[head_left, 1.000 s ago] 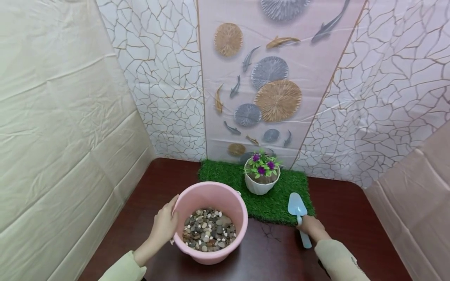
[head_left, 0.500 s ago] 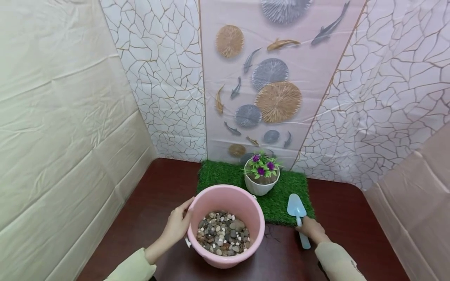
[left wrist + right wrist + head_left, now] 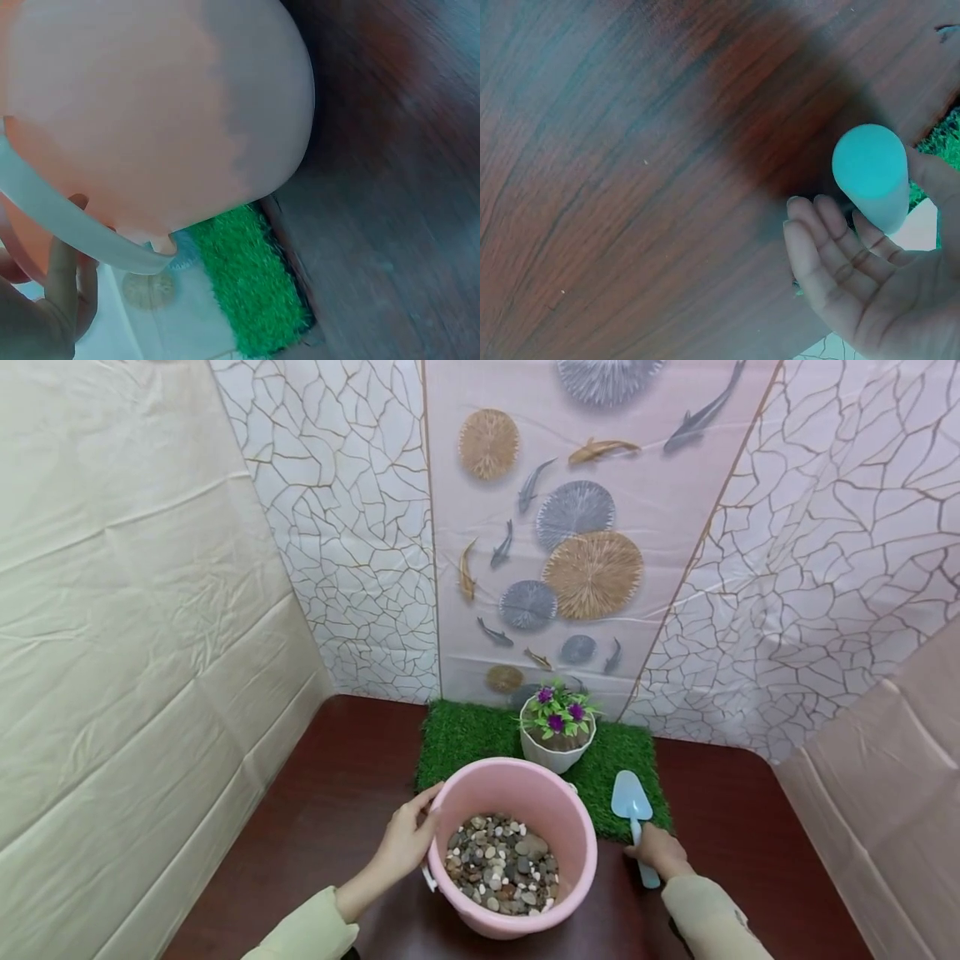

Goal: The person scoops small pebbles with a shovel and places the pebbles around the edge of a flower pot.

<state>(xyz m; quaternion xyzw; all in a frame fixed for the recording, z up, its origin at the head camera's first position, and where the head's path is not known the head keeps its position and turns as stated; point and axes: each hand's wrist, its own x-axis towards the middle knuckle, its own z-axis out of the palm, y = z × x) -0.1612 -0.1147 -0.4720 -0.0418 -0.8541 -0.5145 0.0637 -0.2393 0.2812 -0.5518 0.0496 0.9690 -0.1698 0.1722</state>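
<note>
A pink bucket (image 3: 517, 781) stands at the front of the table, with mixed pebbles (image 3: 501, 867) on its bottom. My left hand (image 3: 406, 839) grips its left rim. The left wrist view shows the bucket's side wall (image 3: 142, 97) and its pale carrying handle (image 3: 82, 229) hanging by my fingers. To the right, a light blue trowel (image 3: 632, 797) points away from me, its blade over the grass mat. My right hand (image 3: 662, 850) holds it by the handle. From the right wrist, the handle's round end (image 3: 868, 161) shows between thumb and fingers, the other fingers loosely bent.
Behind the bucket lies a green artificial grass mat (image 3: 465, 731), partly covered by it in the head view. On the mat stands a white pot (image 3: 553, 756) with purple flowers. The dark wooden table (image 3: 330, 793) is bounded by cloth-covered walls at the back and sides.
My left hand and the bucket have moved to the right across the table, closer to the trowel. My right hand and the trowel have barely shifted.
</note>
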